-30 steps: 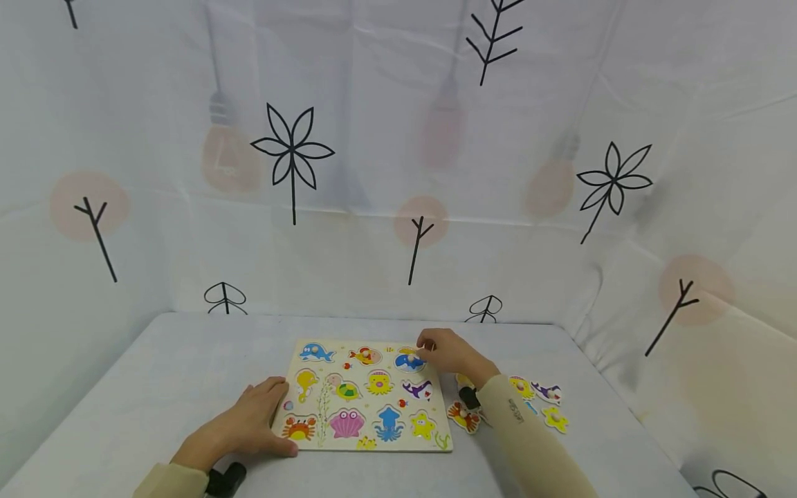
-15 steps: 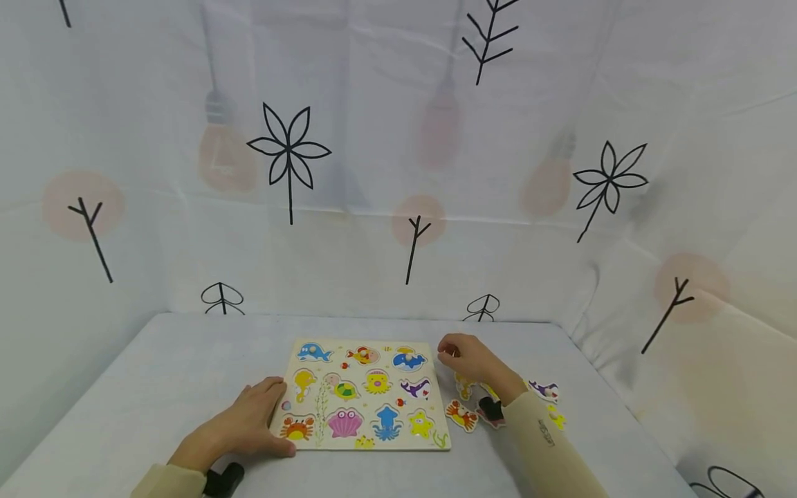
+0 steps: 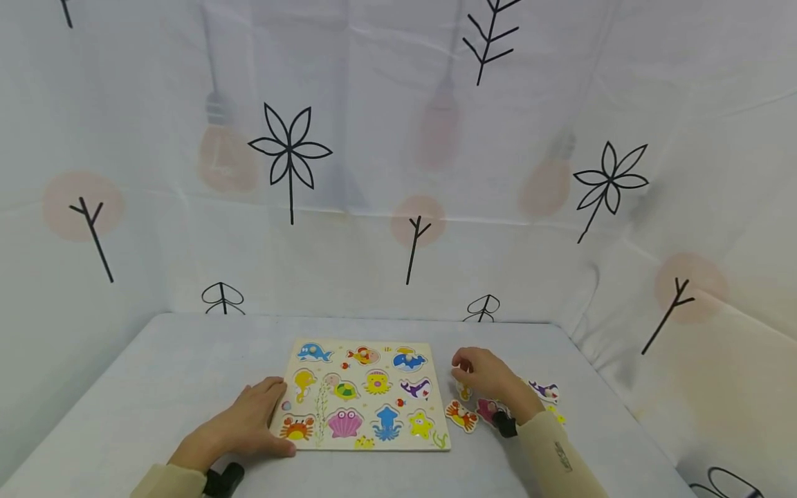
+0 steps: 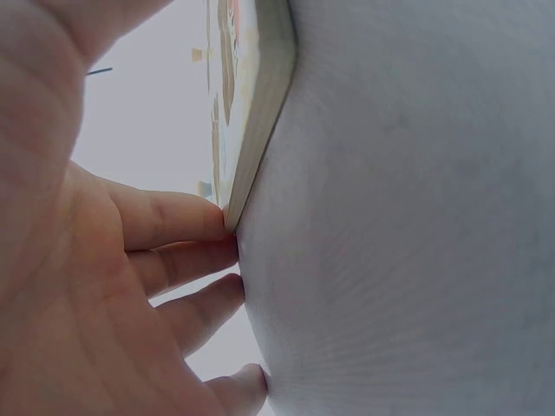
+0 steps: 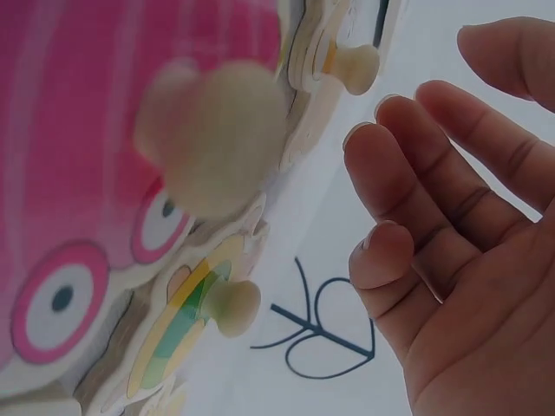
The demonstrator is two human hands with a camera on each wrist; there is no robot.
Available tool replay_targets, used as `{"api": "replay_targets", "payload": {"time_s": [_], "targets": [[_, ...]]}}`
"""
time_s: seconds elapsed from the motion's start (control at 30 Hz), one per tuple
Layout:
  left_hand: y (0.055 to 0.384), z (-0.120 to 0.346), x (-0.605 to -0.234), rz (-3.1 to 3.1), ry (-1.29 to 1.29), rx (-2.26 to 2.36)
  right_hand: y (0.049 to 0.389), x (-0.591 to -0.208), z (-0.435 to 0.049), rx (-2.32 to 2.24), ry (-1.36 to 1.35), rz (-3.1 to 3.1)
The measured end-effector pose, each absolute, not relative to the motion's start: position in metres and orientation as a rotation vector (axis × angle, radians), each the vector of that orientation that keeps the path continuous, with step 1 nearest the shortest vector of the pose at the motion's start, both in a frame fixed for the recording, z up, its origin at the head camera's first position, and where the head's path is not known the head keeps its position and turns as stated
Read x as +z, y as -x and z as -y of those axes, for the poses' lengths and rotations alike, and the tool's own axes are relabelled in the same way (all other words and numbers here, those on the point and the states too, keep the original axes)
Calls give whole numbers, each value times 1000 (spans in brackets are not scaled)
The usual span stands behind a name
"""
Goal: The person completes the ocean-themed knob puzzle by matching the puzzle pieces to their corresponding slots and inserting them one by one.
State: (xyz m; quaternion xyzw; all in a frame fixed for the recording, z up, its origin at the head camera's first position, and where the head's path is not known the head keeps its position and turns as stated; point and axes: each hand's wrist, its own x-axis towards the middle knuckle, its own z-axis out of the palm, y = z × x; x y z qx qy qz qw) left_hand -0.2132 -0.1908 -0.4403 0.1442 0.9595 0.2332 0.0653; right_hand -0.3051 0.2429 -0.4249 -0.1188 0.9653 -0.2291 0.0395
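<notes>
The board [image 3: 364, 395] lies flat on the table [image 3: 156, 373], directly in front of me, between my two hands. My left hand [image 3: 239, 423] rests at its near left corner: fingers straight, spread along the left edge, thumb along the near edge, gripping nothing. The left wrist view confirms this; my fingertips [image 4: 204, 221] touch the board edge [image 4: 260, 113] where it meets the table.

My right hand [image 3: 488, 377] hovers just right of the board, above the loose pieces. Its fingers are loosely bent and apart, and it holds nothing (the right wrist view shows a bare palm and fingers [image 5: 416, 173] with a gap to the nearest pegs). Directly under my right wrist lies the pink piece [image 3: 487, 409], with its wooden peg [image 5: 212, 139] close to the camera. Just left of it, beside the board's right edge, lies the crab piece [image 3: 461, 416]. A yellow piece [image 3: 463, 391] sits under my right fingers, partly hidden. To the right of my right hand lies the purple piece [image 3: 544, 391], with another yellow piece [image 3: 556, 416] nearer to me, mostly hidden by my sleeve [image 3: 554, 456].

A printed white cloth [image 3: 398, 173] hangs behind and to both sides of the table.
</notes>
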Motion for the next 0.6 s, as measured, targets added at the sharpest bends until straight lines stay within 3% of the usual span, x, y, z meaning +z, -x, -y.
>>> {"api": "replay_targets", "payload": {"time_s": [0.6], "targets": [[214,189,-440,-2892,-402,676,296,-424,-247,-649,365,-2976]]}}
